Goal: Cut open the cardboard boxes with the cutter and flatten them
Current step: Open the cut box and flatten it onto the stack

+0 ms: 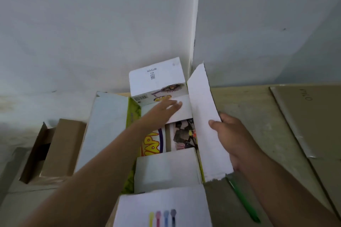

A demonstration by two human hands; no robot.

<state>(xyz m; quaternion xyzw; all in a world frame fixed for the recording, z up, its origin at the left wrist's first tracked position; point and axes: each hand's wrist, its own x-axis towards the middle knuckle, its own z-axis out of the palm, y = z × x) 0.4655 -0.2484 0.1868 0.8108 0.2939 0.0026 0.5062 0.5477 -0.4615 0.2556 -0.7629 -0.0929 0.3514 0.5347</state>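
A printed cardboard box (108, 125) with white insides and green edges lies open in the middle, its flaps spread outward. My left hand (162, 111) reaches into it with straight fingers, touching the far inner flap. My right hand (230, 134) grips the edge of the box's right flap (204, 116), thumb on the white inner face, fingers behind. A green cutter (243, 201) lies on the flattened cardboard to the right of the box, under my right forearm.
A brown open box (55, 147) stands to the left. Flattened brown cardboard sheets (304, 120) lie at the right on the floor. A grey wall corner (195, 24) rises just behind the box.
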